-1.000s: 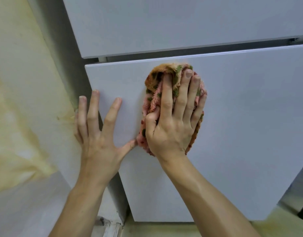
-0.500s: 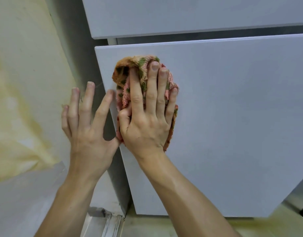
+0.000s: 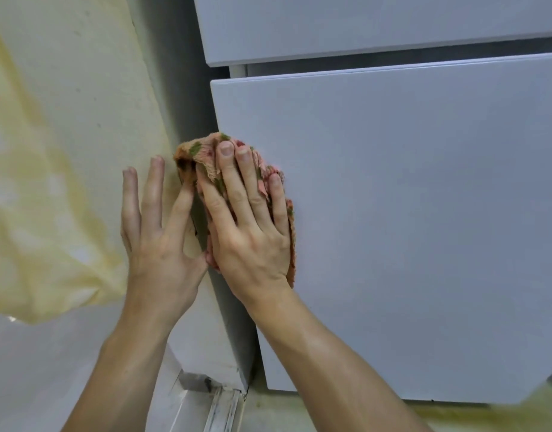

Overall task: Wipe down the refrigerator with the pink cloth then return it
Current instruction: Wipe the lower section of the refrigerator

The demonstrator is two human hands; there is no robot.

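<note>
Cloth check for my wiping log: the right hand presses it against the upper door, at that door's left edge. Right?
No: the head view shows the right hand pressing the cloth against the lower door, at that door's left edge. The upper door is untouched.

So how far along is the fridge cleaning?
Mid-wipe. The right hand presses the pink cloth flat on the left edge of the lower door; the left hand, fingers straight, holds nothing beside it. The door looks spotless, though wiped areas cannot be told apart. To do: any unwiped surfaces, perhaps the upper door, and returning the cloth.
</note>
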